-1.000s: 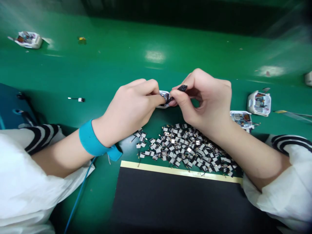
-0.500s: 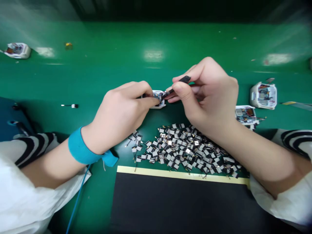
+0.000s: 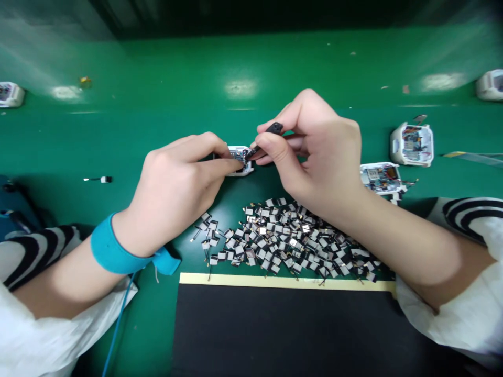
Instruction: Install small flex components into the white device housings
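Note:
A small white housing with a circuit board inside (image 3: 247, 168) lies on the green mat, partly hidden by my fingers. My left hand (image 3: 184, 180) is closed on its left side, with thumb and forefinger reaching into it. A teal wrist strap (image 3: 120, 246) circles that wrist. Pinched in my right hand (image 3: 314, 144) is a slim black pen-like tool (image 3: 273, 129), slanting down to the left. Its lower tip meets the board near my left thumb. Just below the hands spreads a heap of small grey-and-black parts with short leads (image 3: 291, 235).
At right stand an open white housing (image 3: 412, 145) and another (image 3: 381, 178), partly behind my right forearm. More housings sit at the left edge (image 3: 11, 95) and right edge (image 3: 489, 85). One loose leaded part (image 3: 105, 179) lies left. A black mat (image 3: 283, 330) with a yellow edge lies in front.
The whole view has shifted, so most things appear farther left. Both hands keep their hold, and the black tool's tip stays at the board.

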`<state>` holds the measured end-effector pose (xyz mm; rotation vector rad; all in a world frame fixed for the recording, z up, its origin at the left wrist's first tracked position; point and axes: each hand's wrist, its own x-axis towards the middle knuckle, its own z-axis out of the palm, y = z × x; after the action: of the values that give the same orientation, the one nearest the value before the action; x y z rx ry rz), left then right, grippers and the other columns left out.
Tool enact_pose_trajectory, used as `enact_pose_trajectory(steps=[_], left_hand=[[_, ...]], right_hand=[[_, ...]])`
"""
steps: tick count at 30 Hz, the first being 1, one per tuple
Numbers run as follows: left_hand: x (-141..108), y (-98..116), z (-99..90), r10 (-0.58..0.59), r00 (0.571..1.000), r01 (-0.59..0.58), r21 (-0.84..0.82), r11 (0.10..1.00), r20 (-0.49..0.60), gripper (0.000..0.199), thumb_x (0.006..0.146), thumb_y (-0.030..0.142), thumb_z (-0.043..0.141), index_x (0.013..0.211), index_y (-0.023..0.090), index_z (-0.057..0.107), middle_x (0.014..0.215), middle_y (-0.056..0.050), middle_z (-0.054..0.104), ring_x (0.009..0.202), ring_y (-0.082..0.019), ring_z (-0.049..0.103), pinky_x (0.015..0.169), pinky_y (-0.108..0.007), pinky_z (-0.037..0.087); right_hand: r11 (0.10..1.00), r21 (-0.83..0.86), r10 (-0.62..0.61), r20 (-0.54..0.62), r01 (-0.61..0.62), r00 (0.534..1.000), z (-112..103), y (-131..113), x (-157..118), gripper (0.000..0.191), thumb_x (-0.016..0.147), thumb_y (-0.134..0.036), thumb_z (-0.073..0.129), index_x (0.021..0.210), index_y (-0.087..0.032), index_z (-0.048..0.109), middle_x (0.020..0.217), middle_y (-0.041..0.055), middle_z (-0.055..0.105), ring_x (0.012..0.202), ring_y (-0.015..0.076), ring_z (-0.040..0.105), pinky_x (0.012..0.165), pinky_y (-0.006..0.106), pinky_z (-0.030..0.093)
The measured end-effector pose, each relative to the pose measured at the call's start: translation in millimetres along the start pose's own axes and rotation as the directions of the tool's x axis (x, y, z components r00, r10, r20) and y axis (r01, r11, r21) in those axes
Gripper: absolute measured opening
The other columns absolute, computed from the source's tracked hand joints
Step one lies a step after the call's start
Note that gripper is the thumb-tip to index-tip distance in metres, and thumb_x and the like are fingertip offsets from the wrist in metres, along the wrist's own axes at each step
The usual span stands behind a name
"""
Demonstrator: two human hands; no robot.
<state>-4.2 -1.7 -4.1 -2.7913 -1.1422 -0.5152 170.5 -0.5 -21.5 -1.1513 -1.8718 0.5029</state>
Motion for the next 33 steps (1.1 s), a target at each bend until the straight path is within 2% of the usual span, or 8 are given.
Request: enact_pose_trajectory(steps=[4, 20, 25, 33], left_hand=[[-0.5, -0.8, 2.5, 0.011, 0.999, -0.012, -0.020, 1.000, -0.045, 0.017, 0.080, 0.018, 0.048, 0.085, 0.022, 0.064, 0.084, 0.001, 0.061, 0.073, -0.014, 0.058, 0.057, -0.023, 0.043], [-1.1, -3.0, 3.5, 0.005, 1.000, -0.006, -0.043, 0.999, -0.029, 0.018, 0.082, 0.018, 0.047, 0.088, 0.023, 0.064, 0.085, 0.001, 0.059, 0.074, -0.014, 0.055, 0.059, -0.023, 0.042], [-1.2, -2.4, 3.9, 0.010, 1.000, -0.011, -0.052, 0.999, -0.030, 0.018, 0.083, 0.019, 0.046, 0.086, 0.022, 0.064, 0.083, 0.001, 0.058, 0.074, -0.013, 0.054, 0.061, -0.023, 0.043], [-0.7, -3.0, 5.4, 0.021, 0.999, -0.022, -0.027, 0.999, -0.048, 0.021, 0.083, 0.020, 0.044, 0.084, 0.023, 0.064, 0.081, 0.001, 0.058, 0.073, -0.014, 0.054, 0.057, -0.024, 0.042]], right_hand=[[1.000, -0.013, 0.004, 0.009, -0.004, 1.000, -0.9, -1.4, 0.1, 0.016, 0.085, -0.029, 0.042, 0.073, -0.019, 0.043, 0.075, 0.0004, 0.055, 0.063, 0.0094, 0.059, 0.055, 0.017, 0.048], [0.999, -0.037, -0.012, 0.026, 0.013, 1.000, -1.7, -0.7, 0.3, 0.016, 0.085, -0.029, 0.043, 0.072, -0.020, 0.040, 0.077, -0.0009, 0.055, 0.065, 0.0084, 0.060, 0.056, 0.016, 0.049], [0.996, -0.071, -0.057, 0.023, 0.059, 0.998, -2.1, -1.5, -1.9, 0.016, 0.085, -0.029, 0.043, 0.072, -0.020, 0.041, 0.074, -0.0008, 0.056, 0.061, 0.0085, 0.059, 0.056, 0.018, 0.049], [0.963, -0.219, -0.147, 0.065, 0.158, 0.987, -0.6, -2.7, -4.2, 0.021, 0.087, -0.035, 0.041, 0.072, -0.020, 0.044, 0.072, -0.0022, 0.056, 0.068, 0.0101, 0.058, 0.060, 0.021, 0.048]])
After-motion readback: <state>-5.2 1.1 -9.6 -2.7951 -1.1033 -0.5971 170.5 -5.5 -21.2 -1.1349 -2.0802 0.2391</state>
